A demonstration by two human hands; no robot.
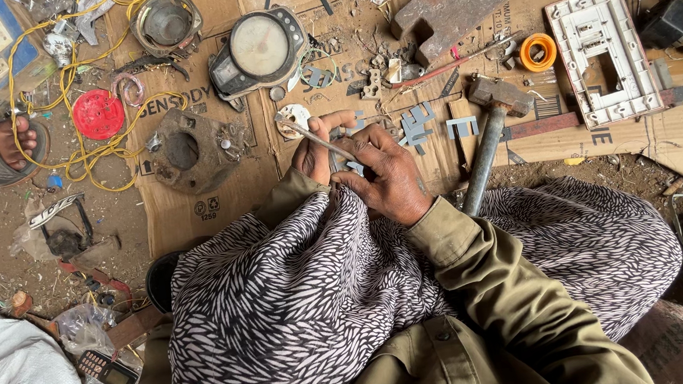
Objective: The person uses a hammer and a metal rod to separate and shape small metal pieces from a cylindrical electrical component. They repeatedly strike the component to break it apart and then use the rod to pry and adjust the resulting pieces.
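Head view shows your right hand (383, 174) and left hand (320, 147), fingers closed together on a thin metal strip (313, 135) above the cardboard (188, 211).

This is a makeshift ground-level repair or scrap-salvage workplace, set up outdoors on bare dirt rather than at a bench. Flattened cardboard (213, 208) serves as the work surface, and it is strewn with dismantled parts: a round vehicle gauge cluster (257, 50) at the far middle, a rusty metal housing (184, 150) to its left, tangled yellow wire (62, 105) at the far left, and a white plastic switch frame (603, 56) at the right. A hammer (486, 135) lies near the middle beside a heavy rusted iron block (453, 3), among small metal stampings (419, 129) and scattered debris.
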